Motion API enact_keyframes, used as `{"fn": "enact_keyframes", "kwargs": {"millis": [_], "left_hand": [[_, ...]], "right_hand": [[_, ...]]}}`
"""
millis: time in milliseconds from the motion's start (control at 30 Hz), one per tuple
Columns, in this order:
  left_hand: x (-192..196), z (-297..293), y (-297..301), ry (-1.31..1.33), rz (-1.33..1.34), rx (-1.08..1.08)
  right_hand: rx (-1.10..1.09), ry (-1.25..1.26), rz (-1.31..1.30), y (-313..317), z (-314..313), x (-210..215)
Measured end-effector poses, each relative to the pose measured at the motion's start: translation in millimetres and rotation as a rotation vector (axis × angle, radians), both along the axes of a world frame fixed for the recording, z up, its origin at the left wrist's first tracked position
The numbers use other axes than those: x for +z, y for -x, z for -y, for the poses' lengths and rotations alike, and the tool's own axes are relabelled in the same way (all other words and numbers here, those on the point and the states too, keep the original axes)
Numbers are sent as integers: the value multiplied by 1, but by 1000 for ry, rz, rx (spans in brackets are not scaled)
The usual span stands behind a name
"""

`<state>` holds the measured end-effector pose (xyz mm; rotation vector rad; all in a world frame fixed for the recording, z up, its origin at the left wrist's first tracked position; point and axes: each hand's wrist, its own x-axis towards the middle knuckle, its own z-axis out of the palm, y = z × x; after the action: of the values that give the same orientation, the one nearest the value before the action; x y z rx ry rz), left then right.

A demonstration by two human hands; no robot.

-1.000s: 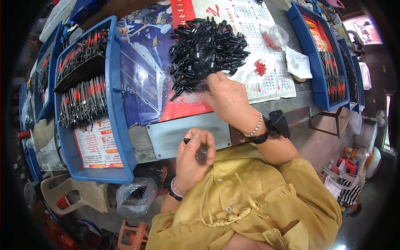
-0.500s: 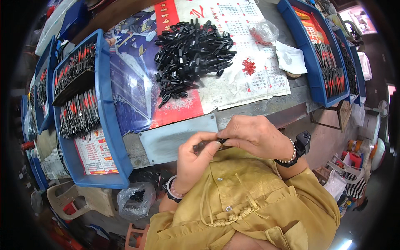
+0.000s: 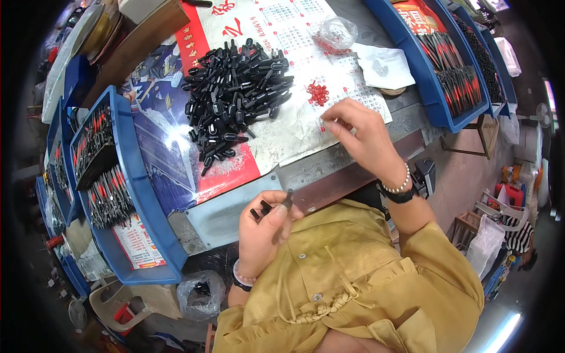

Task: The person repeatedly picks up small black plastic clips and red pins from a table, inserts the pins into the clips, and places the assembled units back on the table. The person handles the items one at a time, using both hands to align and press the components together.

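Observation:
My left hand (image 3: 265, 226) is closed around several small black plastic pieces (image 3: 288, 199); their dark ends stick out between the fingers and at the thumb. It is held just above the near table edge. Farther right and forward, my right hand (image 3: 362, 138) hovers over the printed sheet, with thumb and forefinger tips brought together; whatever may be between them is too small to see. Just beyond those fingertips lies a little heap of tiny red rings (image 3: 318, 93). A large pile of black plastic pieces (image 3: 235, 97) with oval heads and short stems spreads left of it.
Blue trays (image 3: 154, 220) with rows of black-and-red slim parts stand at the left, and another blue tray (image 3: 406, 88) at the right. A clear plastic bag (image 3: 338, 32) and white paper (image 3: 385, 67) lie behind. A grey plate (image 3: 232, 215) lies at the front edge.
My hands, earlier together over a small black piece, have parted. The right has gone forward towards the red rings; the left has dropped slightly, black pieces showing in it. The view has shifted.

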<state>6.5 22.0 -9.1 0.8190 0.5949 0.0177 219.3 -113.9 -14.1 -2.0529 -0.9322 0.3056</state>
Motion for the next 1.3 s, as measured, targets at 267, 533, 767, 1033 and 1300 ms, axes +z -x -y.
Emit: {"fn": "enact_keyframes", "kwargs": {"millis": [267, 533, 767, 1033, 1300], "left_hand": [[-2, -4, 2, 56, 26, 37], [-4, -8, 3, 82, 29, 41], [-6, -9, 3, 93, 31, 41], [-3, -8, 2, 33, -2, 27], [0, -12, 3, 91, 41, -5]], "right_hand": [[35, 102, 199, -9, -4, -22], [5, 93, 176, -11, -4, -18], [-73, 95, 106, -9, -4, -16], [-6, 220, 385, -14, -30, -31], [39, 155, 245, -10, -30, -9]]}}
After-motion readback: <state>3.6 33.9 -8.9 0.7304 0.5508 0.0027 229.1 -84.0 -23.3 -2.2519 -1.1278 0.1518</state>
